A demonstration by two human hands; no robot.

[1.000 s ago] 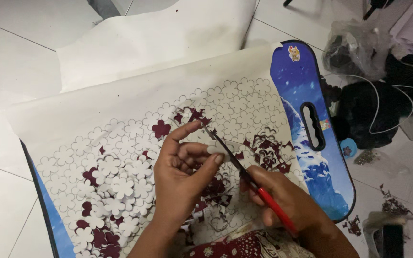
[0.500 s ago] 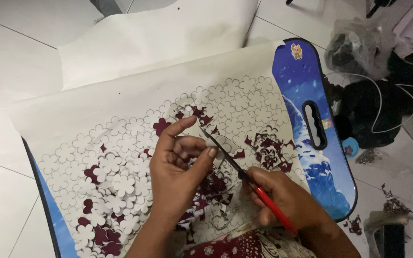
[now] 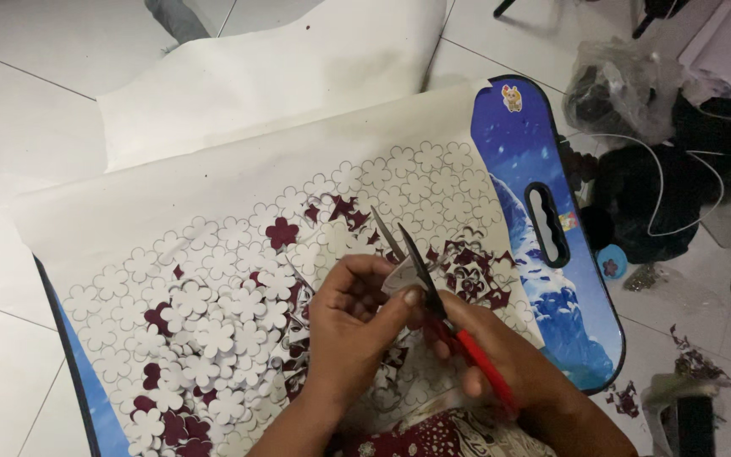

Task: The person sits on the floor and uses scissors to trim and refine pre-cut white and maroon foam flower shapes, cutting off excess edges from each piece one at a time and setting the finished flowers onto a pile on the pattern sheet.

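A small white paper piece [image 3: 398, 279] is pinched between the thumb and fingers of the left hand [image 3: 350, 326], held just above the white sheet [image 3: 213, 203] printed with rows of flower outlines. The blades of red-handled scissors [image 3: 433, 309] stand apart around the piece's upper edge, their tips pointing away from the person over the sheet; the right hand [image 3: 501, 360] is clamped on the red handles, just right of the left hand and touching it. Loose white flower cut-outs [image 3: 213, 326] lie heaped on the sheet to the left of the hands, with dark maroon gaps [image 3: 281, 233] where shapes are gone. The sheet rests on a blue board [image 3: 543, 254] with an oval handle slot, which juts out past the sheet's right edge. Beyond the board, to the right, dark clothing [image 3: 678, 195], a clear plastic bag [image 3: 619, 85] and a white cable [image 3: 687, 203] sit on the white tiled floor [image 3: 19, 101].
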